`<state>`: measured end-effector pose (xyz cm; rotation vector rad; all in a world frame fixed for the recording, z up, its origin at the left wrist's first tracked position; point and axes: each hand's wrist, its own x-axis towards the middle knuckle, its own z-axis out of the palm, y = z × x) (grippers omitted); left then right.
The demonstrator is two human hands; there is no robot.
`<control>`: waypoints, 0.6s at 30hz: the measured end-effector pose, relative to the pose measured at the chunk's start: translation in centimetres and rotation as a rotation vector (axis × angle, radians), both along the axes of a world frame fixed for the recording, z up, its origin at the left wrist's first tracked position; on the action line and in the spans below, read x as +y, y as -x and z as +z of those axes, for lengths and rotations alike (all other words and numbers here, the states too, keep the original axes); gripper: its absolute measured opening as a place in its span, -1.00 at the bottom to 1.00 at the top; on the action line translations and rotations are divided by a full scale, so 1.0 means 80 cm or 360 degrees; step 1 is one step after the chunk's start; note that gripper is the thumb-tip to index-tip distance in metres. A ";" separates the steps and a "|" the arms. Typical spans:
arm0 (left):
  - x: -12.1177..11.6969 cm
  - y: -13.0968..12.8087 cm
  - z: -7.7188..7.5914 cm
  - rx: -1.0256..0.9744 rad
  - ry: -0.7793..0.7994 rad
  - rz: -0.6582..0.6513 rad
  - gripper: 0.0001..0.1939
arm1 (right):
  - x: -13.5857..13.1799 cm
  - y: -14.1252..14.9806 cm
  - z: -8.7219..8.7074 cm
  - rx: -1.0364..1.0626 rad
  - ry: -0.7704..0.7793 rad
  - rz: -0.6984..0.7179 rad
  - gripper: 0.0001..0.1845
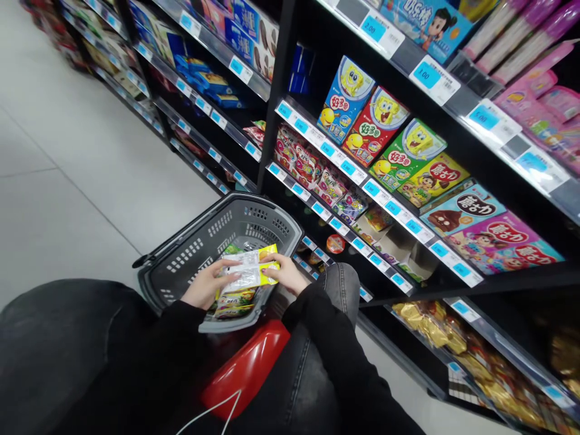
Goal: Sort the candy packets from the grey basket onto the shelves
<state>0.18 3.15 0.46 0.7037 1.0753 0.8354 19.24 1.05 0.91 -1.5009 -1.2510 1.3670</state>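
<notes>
Both my hands hold a yellow and white snack packet (247, 270) above the grey shopping basket (185, 257). My left hand (209, 284) grips the packet's left end, its fingers lying over the printed back. At the right end, my right hand (286, 273) has its fingers closed on the yellow edge. Below the held packet, several green and yellow snack packets (235, 304) lie in the basket. Part of the basket's contents is hidden behind my hands and the packet.
Shelves with snack boxes (385, 115) and small candy bags (330, 186) rise at the right. Gold-wrapped packs (435, 326) fill a low shelf. A shiny red object (249, 365) with a white cord lies between my legs. Tiled floor (67, 199) stretches to the left.
</notes>
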 end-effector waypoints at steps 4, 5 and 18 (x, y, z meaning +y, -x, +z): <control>0.003 -0.001 -0.009 0.0075 -0.0035 0.0080 -0.52 | 0.000 -0.001 -0.006 0.0038 -0.0059 0.0062 -0.80; 0.003 -0.001 -0.012 0.0107 -0.0063 0.0103 -0.53 | -0.001 -0.001 -0.006 0.0030 -0.0062 0.0060 -0.81; 0.004 0.011 -0.032 0.0603 -0.0521 0.0115 -0.69 | -0.004 0.010 -0.009 -0.0002 -0.0168 -0.0189 -0.78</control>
